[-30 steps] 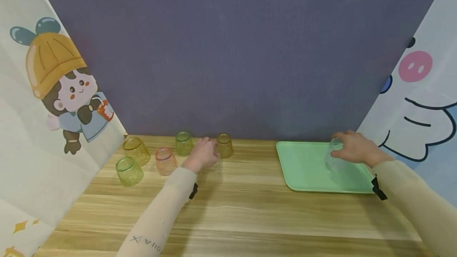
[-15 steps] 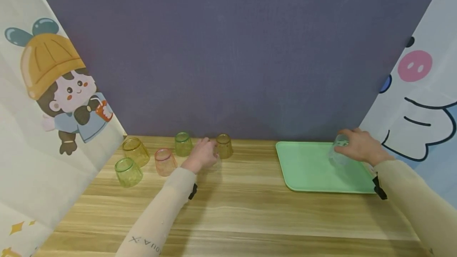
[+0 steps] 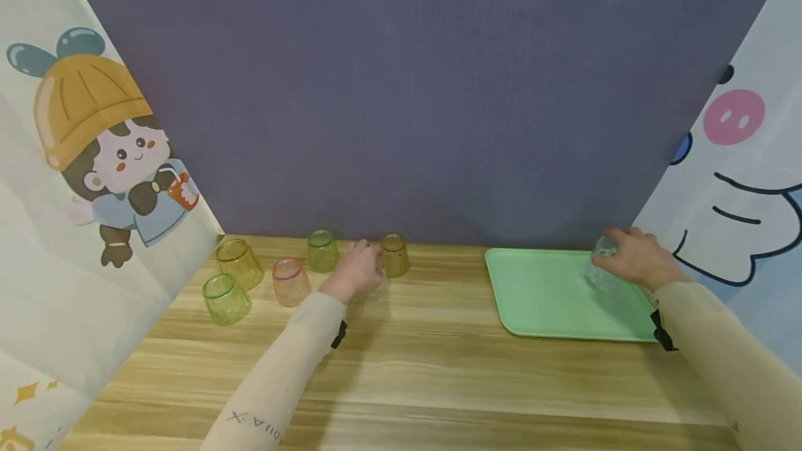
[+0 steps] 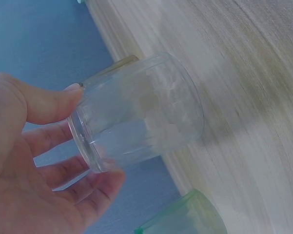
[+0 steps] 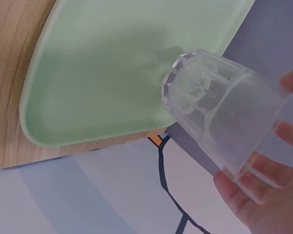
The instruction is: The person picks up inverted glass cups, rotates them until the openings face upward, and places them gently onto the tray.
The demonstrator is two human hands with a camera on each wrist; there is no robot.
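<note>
The right hand [image 3: 635,259] curled its fingers round a clear cup [image 5: 222,109] above the green tray [image 3: 545,298], at the tray's two o'clock corner; from the head view the cup was barely discernible. The left hand [image 3: 357,271] gripped a second clear glass [image 4: 136,112], almost invisible from above, just at nine o'clock of the amber cup [image 3: 393,255]. A green cup [image 4: 185,217] was cut off below.

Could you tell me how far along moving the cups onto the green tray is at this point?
Nothing rests on the green tray yet. The right hand holds a clear cup over it, and the left hand grips another clear cup at the table. Five tinted cups remain on the wood.
</note>
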